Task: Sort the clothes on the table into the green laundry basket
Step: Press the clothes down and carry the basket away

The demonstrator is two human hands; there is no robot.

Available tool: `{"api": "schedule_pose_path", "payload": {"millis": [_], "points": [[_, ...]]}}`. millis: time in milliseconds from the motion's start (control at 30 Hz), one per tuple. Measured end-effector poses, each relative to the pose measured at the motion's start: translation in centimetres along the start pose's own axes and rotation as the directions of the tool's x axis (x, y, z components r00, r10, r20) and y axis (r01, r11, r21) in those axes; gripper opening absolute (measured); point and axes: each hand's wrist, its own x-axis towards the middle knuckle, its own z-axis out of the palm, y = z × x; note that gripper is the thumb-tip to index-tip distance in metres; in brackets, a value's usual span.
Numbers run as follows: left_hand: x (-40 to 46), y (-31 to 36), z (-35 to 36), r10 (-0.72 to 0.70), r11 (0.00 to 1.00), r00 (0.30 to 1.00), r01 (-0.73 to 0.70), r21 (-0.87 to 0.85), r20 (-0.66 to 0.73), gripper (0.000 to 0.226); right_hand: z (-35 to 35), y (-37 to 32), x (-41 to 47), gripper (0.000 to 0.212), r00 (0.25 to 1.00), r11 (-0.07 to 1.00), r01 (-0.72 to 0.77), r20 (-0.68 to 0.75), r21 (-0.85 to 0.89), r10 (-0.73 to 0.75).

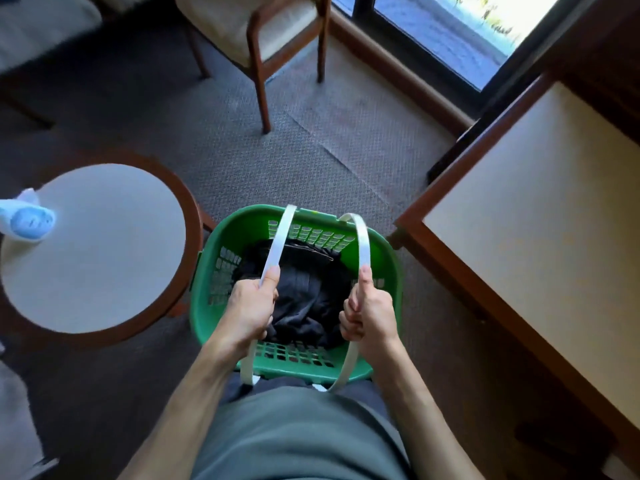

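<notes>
The green laundry basket (242, 223) sits low in front of me over the carpet, with dark clothes (304, 292) piled inside. Two white handles arch over it. My left hand (251, 306) grips the left white handle (278, 244), thumb pressed along the strap. My right hand (369, 311) grips the right white handle (362, 237) in the same way, thumb up. A round table (104, 251) stands to the left, and a square table (540, 216) to the right.
A light blue and white item (26, 220) lies at the round table's left edge. A wooden chair (263, 36) with a beige cushion stands ahead on the carpet. A window (450, 32) runs along the far right wall.
</notes>
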Motion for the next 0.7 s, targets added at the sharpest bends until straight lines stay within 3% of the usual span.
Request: {"api": "schedule_pose_path", "payload": {"millis": [167,367,700], "points": [[7.3,5.9,-5.2,-0.037,0.999,0.996,0.037,0.0,0.084,0.047,7.8,-2.4,4.6,0.061,0.995,1.0,0.023,-0.1,0.013,-0.022],[11.9,14.0,-7.4,0.013,0.999,0.986,-0.02,0.041,0.164,0.047,13.1,-7.9,7.4,0.061,0.973,0.995,0.101,-0.211,0.026,-0.093],[18.1,25.7,-6.2,0.12,0.984,0.966,-0.146,0.098,0.228,0.047,16.5,-16.2,14.2,0.062,0.95,0.968,0.212,-0.263,0.138,-0.17]]}}
